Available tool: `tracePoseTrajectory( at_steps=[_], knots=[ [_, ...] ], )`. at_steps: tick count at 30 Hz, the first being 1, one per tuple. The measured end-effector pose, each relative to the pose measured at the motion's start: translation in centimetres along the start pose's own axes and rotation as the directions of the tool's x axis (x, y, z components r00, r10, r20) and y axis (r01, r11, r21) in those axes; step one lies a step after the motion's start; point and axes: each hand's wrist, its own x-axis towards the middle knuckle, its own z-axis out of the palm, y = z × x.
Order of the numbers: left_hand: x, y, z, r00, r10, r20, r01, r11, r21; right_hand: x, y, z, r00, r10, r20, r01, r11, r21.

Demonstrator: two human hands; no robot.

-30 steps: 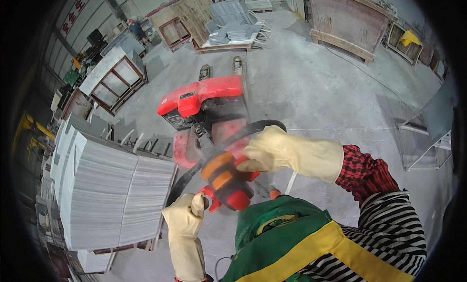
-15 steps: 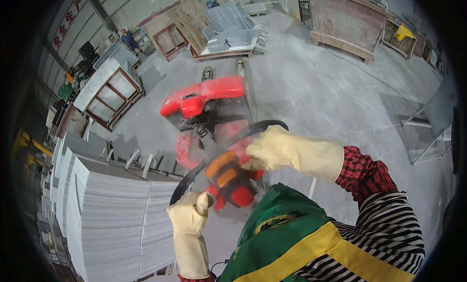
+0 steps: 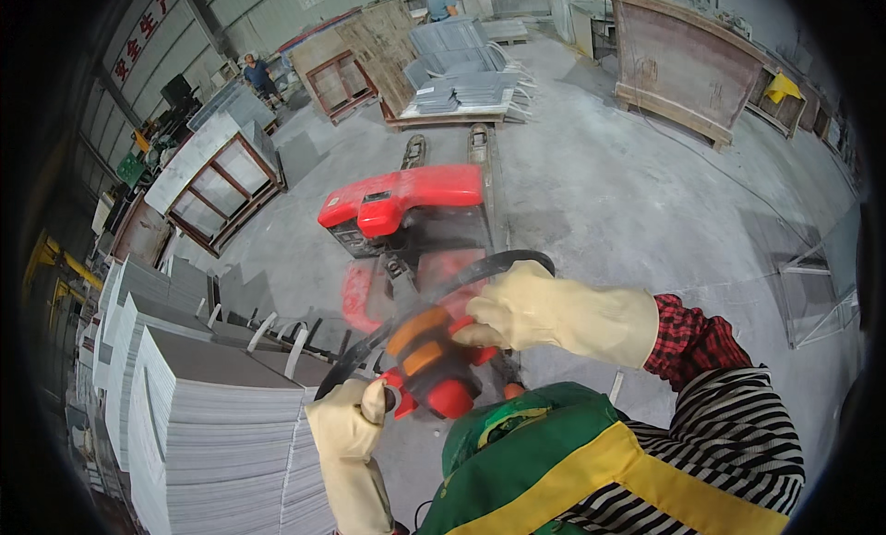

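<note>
A red electric pallet truck (image 3: 415,195) stands ahead of me, its two forks reaching away toward a loaded pallet. Its tiller handle (image 3: 420,350) has a black looped bar and an orange, black and red control head just in front of my body. My left hand (image 3: 349,420), in a cream rubber glove, is closed round the left end of the bar. In a matching glove, my right hand (image 3: 521,309) grips the right side of the handle beside the control head. The gloves hide the fingertips and any control under them.
Tall stacks of pale slabs (image 3: 221,433) stand close on my left. Grey slabs (image 3: 461,92) lie on the pallet beyond the forks. Wooden-framed crates (image 3: 221,184) are at the left, a large crate (image 3: 683,64) far right, a metal frame (image 3: 821,276) right. Two people work farther back.
The view has shifted, so the truck and far pallet sit lower and slightly farther right. More of the slab stacks on the left shows. Both hands keep their grip on the handle.
</note>
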Motion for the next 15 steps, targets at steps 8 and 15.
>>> tracePoseTrajectory(
  at_steps=[8,15],
  knots=[
    [8.8,-7.7,-3.3,0.998,0.031,0.060,-0.022,0.989,-0.149,8.7,0.8,-3.6,0.987,0.149,0.058,-0.159,0.942,0.297],
    [15.5,-14.5,-4.5,0.988,0.093,0.122,-0.072,0.984,-0.163,14.8,0.6,-5.2,0.976,0.207,-0.063,-0.162,0.892,0.421]
  ],
)
